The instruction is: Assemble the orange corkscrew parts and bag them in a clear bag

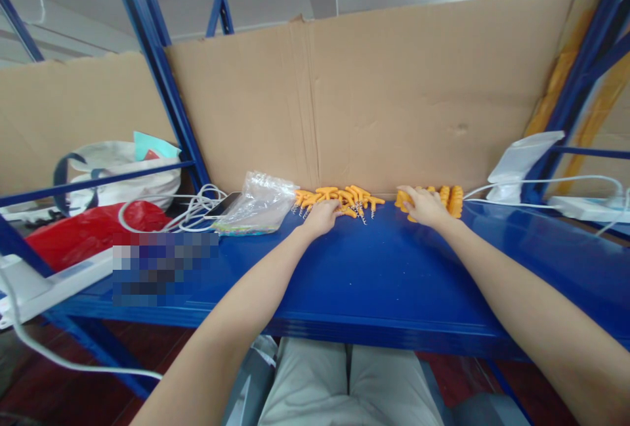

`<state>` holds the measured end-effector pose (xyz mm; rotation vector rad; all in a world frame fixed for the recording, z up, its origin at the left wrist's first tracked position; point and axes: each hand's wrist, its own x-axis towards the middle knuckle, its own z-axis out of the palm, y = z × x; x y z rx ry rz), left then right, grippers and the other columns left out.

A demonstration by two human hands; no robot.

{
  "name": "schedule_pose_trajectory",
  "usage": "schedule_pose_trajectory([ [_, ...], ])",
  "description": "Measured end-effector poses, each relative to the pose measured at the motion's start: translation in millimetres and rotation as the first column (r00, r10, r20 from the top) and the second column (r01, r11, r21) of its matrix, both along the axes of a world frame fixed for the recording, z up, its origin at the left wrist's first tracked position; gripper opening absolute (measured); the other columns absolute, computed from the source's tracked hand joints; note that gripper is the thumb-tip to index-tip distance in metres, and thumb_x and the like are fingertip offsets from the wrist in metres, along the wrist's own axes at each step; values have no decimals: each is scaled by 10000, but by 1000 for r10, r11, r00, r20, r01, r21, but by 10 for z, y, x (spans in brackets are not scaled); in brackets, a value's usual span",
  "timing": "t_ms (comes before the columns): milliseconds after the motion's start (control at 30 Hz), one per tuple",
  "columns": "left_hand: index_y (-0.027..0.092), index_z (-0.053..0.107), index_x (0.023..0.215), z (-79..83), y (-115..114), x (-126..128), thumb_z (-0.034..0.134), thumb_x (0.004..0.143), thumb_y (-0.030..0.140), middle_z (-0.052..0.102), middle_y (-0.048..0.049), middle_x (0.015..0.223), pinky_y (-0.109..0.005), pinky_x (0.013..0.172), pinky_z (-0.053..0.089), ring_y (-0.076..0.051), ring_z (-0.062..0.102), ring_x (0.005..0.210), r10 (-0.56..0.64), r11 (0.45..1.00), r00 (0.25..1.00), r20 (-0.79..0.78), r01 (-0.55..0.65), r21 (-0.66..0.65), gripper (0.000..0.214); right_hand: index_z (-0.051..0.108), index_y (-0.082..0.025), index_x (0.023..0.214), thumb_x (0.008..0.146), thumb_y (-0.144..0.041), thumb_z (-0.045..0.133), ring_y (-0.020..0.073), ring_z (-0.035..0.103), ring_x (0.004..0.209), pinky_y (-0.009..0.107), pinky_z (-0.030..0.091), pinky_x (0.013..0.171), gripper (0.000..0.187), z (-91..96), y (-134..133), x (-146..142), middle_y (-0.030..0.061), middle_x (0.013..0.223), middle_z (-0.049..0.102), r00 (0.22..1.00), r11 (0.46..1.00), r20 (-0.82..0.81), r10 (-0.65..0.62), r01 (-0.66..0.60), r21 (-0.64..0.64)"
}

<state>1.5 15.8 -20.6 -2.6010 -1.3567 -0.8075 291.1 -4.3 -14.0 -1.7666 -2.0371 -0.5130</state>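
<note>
On the blue shelf lies a pile of corkscrews with orange handles and bare metal spirals. My left hand is at the front of this pile, its thumb and fingers pinched at the end of one orange handle. Farther right, several ribbed orange pieces stand together against the cardboard. My right hand reaches over their left part, with fingers bent and thumb around one of them. The palm hides some of these pieces.
A clear plastic bag and a phone lie left of the pile, beside coiled white cables. Behind stands a cardboard panel. A red bag is at far left; blue posts frame the shelf.
</note>
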Motion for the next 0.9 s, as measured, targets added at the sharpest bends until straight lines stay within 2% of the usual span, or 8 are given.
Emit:
schedule_pose_trajectory([
  [133, 170, 657, 1003, -14, 13, 7, 557, 853, 83, 699, -84, 1079, -357, 955, 475, -225, 631, 1052, -29, 997, 1000, -9, 30, 69, 200, 490, -164, 1351, 904, -269, 420, 310, 595, 1119, 482, 383, 949, 464, -7, 36, -12, 164, 1190, 675, 999, 999, -16, 40, -39, 37],
  [233, 170, 658, 1014, -14, -9, 23, 546, 836, 51, 694, -83, 1065, -371, 961, 471, -227, 623, 1048, -32, 994, 999, -32, 35, 102, 242, 501, -164, 1320, 911, -298, 413, 299, 612, 1092, 476, 369, 965, 439, -28, 69, -23, 153, 1151, 693, 998, 997, -12, 59, -58, 53],
  [400, 185, 660, 1011, 9, -62, 43, 525, 823, 39, 663, -81, 1095, -392, 960, 461, -239, 599, 1073, -9, 986, 999, -52, 17, 164, 274, 579, -189, 1198, 895, -291, 439, 333, 603, 1109, 511, 374, 951, 348, -50, 82, -23, 151, 1159, 688, 999, 996, 27, -39, 41, -81],
  [500, 187, 658, 1015, 29, -91, 63, 496, 857, 71, 657, -89, 1103, -394, 943, 462, -244, 604, 1066, 13, 981, 998, -67, 0, 194, 255, 570, -190, 1192, 880, -292, 470, 344, 589, 1133, 515, 386, 944, 344, -36, 66, -18, 156, 1198, 668, 996, 989, 19, -82, 84, -124],
  [733, 213, 624, 1157, 57, -202, 158, 401, 948, 172, 706, -82, 1112, -355, 867, 510, -246, 661, 1030, 107, 992, 992, -67, -102, 76, 308, 518, -185, 1198, 850, -248, 482, 353, 603, 1106, 535, 395, 923, 357, -15, 12, -67, 169, 1178, 671, 996, 984, -15, -92, 89, -153],
  [900, 205, 540, 1316, -27, -178, 206, 387, 960, 197, 652, -99, 1267, -375, 994, 462, -239, 607, 1168, 70, 997, 993, -94, -67, 34, 388, 486, -180, 1246, 845, -242, 494, 355, 596, 1135, 552, 369, 963, 405, -43, 16, -60, 177, 1203, 663, 996, 982, -31, -84, 78, -171],
])
